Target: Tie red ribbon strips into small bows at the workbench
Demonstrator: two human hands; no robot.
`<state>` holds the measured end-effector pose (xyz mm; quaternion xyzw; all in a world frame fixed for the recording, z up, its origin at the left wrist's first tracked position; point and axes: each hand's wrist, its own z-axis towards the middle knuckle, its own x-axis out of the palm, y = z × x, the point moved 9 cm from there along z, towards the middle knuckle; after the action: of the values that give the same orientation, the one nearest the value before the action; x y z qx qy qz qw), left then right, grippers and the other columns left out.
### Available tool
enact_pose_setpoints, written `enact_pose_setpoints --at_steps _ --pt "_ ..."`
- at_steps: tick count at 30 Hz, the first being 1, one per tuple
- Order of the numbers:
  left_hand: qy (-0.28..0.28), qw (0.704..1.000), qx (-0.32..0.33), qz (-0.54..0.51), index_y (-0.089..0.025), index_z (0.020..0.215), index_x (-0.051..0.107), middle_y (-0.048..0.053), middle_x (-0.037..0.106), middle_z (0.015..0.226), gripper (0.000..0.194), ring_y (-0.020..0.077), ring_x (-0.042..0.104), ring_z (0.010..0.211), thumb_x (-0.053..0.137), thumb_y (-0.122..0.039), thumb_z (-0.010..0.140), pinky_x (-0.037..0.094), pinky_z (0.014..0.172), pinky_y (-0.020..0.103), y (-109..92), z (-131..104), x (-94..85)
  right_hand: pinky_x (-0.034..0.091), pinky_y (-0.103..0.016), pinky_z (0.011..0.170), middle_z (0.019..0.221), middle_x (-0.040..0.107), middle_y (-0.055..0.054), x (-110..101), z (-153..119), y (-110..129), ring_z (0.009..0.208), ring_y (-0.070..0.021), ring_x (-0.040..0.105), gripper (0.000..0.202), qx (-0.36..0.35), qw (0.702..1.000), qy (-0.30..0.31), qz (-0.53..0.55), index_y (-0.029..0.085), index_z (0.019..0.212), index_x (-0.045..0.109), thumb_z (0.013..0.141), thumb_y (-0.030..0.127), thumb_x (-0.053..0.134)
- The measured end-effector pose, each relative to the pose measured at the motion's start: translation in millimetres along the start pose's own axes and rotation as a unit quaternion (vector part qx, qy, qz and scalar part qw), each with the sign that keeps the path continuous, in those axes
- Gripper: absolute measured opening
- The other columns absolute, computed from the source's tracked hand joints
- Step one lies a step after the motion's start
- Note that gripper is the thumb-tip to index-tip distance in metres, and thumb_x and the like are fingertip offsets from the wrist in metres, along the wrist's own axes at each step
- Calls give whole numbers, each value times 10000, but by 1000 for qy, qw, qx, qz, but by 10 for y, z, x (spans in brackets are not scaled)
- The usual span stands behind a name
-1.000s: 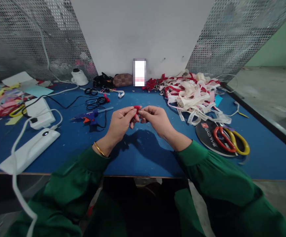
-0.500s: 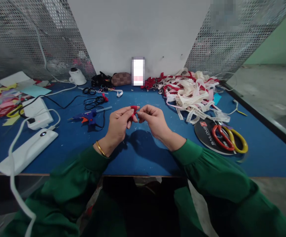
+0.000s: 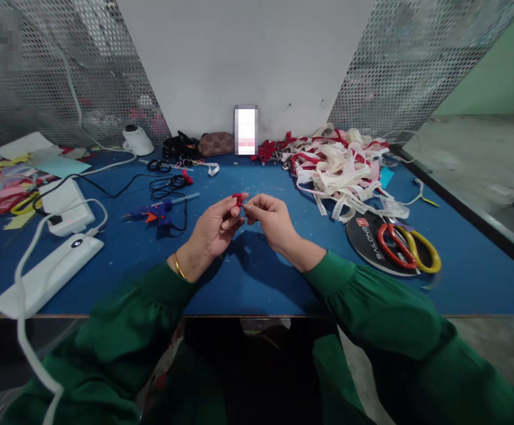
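Observation:
Above the middle of the blue table, a small red ribbon bow (image 3: 238, 199) is pinched between the thumb and fingers of my left hand (image 3: 215, 229). My right hand (image 3: 275, 221) meets it from the right, with thumb and forefinger pressed together at the bow's edge. The fingertips cover much of the bow, so its exact shape is partly hidden. To the left of my left hand lies a blue hot glue gun (image 3: 157, 213) with an orange trigger and a clear glue stick at its back.
Scissors (image 3: 401, 245) with red and yellow handles lie on a black round pad at right. Behind them is a heap of white and red ribbons (image 3: 337, 171). A white power bank (image 3: 53, 271) and power strip (image 3: 66, 206) sit left. A lit phone (image 3: 246, 130) stands at the back.
My hands stay together at the red bow, which has turned slightly and shows less of itself. My left fingers have curled in a little below it. The whole view shifted slightly.

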<state>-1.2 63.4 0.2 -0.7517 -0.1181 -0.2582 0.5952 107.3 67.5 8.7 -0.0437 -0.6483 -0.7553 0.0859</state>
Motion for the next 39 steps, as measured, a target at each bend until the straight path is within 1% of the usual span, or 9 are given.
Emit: enact_pose_setpoints --at_steps 5,9,13,18,21,23,30,34,39 --pt "26 998 16 60 -136 980 723 10 626 676 383 58 490 466 568 -474 888 508 594 230 -80 15 0 447 -263 608 624 570 26 -132 76 101 584 -105 533 187 -48 997 -23 -59 191 712 584 792 351 640" --pt "44 993 47 101 -131 945 731 54 664 697 587 84 511 471 433 -635 895 486 567 247 -160 1 30 453 -282 674 748 605 6 -235 49 334 674 -122 549 87 -137 982 -62 -113 204 810 618 833 288 616" --pt "46 985 73 150 -135 900 726 78 673 703 644 118 557 530 409 -694 867 429 488 240 -171 -21 61 447 -300 744 836 604 -13 -92 -69 543 773 -145 545 28 -215 951 -11 -221 227 844 655 834 251 645" --pt "67 977 83 185 -140 847 723 80 680 724 508 138 576 572 482 -587 877 424 478 244 -144 -32 111 420 -286 706 812 579 -8 12 -98 560 736 -131 525 58 -224 939 37 -259 212 784 646 837 201 625" --pt "71 980 58 177 -131 876 725 50 680 722 246 105 553 525 598 -335 822 431 500 228 -117 -19 103 400 -267 645 715 562 13 -75 -16 462 652 -112 476 96 -167 966 7 -199 191 742 616 832 226 625" --pt "53 984 41 167 -122 910 726 34 681 723 207 79 526 496 635 -228 757 444 527 218 -110 -4 59 381 -256 602 662 546 28 -116 24 391 608 -102 443 109 -128 979 -7 -155 182 752 612 832 256 626" --pt "3 977 64 205 -125 847 711 16 646 614 208 90 531 499 707 -261 690 381 435 191 -165 -4 -7 407 -263 658 720 601 12 -54 -66 570 674 -109 495 75 -203 955 -4 -215 181 736 656 810 195 646" --pt "17 948 117 296 -136 799 699 -13 612 569 141 81 475 429 656 -221 696 373 415 208 -227 -57 86 420 -266 647 729 610 6 -20 -95 546 663 -110 513 78 -192 953 4 -234 181 740 667 813 203 654" --pt "-10 898 190 397 -137 722 688 -47 482 492 157 56 387 408 644 -279 775 290 409 200 -304 -121 119 437 -272 661 751 601 0 17 -83 530 682 -113 523 87 -197 951 26 -238 183 757 684 820 234 653"
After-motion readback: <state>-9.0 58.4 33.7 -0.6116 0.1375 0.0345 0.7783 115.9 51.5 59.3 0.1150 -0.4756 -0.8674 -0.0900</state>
